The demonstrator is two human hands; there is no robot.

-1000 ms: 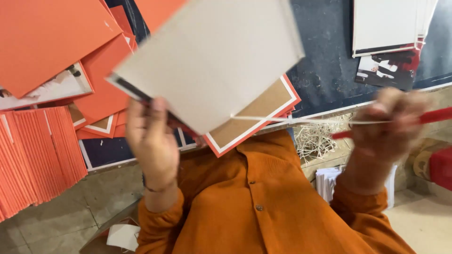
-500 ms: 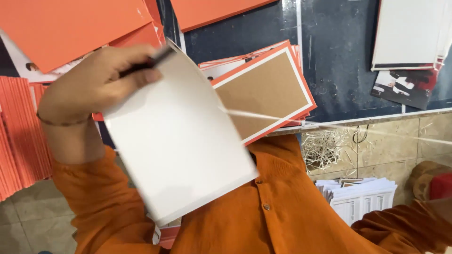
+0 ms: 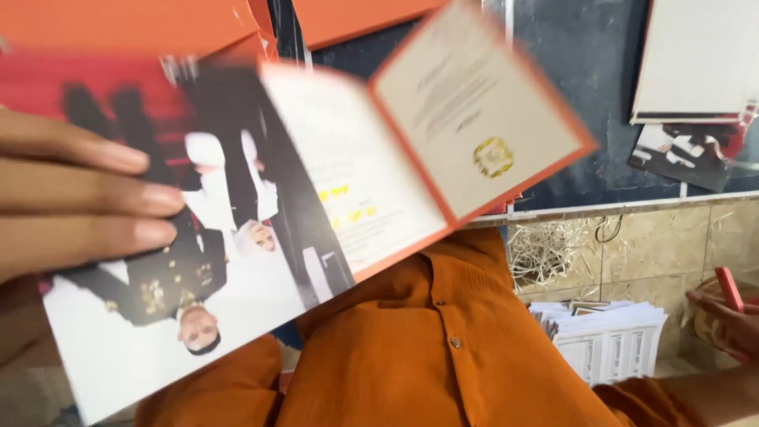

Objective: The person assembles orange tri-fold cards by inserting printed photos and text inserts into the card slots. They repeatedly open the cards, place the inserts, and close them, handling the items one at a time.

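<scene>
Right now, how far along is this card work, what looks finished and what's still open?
Done: orange cards lie piled on the dark table. In hand: the left hand holds an unfolded photo card open; the right hand holds a red tool. Left: a white basket holds more paper.

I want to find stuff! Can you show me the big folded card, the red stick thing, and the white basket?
Folded card (image 3: 356, 182): head view, on its pale middle panel.
Red stick (image 3: 728, 288): head view, on its upper end, in the right hand (image 3: 723, 320).
White basket (image 3: 609, 356): head view, on its slatted front wall.
</scene>
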